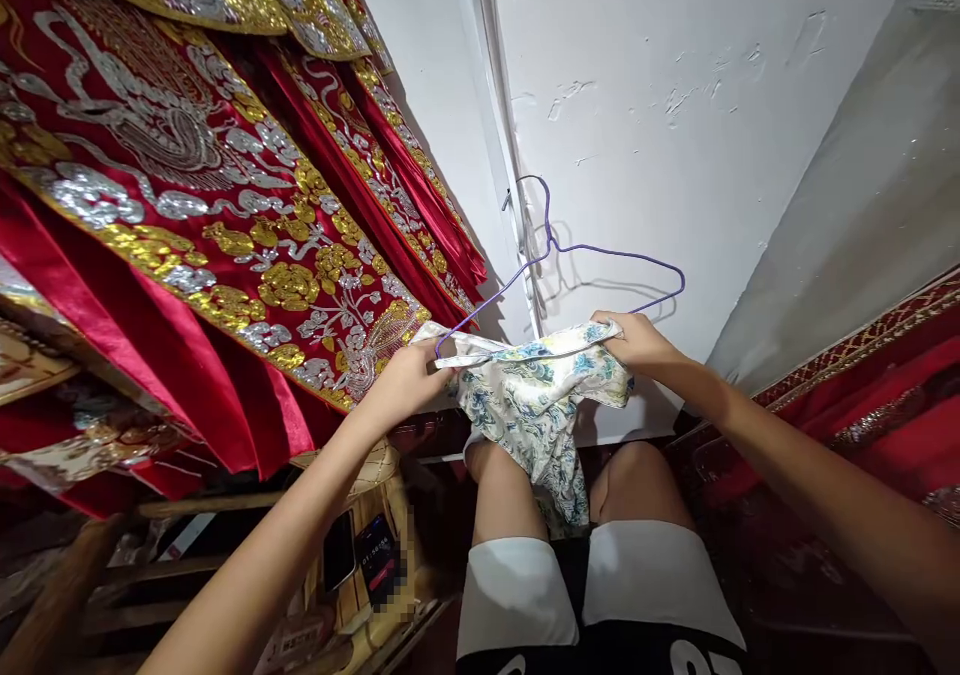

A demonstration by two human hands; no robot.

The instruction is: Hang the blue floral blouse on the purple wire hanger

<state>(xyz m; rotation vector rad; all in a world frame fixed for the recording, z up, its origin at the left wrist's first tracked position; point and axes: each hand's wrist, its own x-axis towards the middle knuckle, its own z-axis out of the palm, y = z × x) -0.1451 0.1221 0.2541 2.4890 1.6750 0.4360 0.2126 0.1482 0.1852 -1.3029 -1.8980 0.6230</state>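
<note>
Seemingly the wire hanger [600, 250] is only half inside the floral garment [532, 405]; left hand [409, 380] and right hand [637, 340] each pinch its edge.

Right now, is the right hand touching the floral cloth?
Touching. The head view shows the right hand closed on the top corner of the cloth, with no gap between them.

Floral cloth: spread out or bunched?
Bunched. Only the top edge of the floral cloth is stretched between the left hand and right hand, by the purple hanger; the rest hangs in crumpled folds.
</note>
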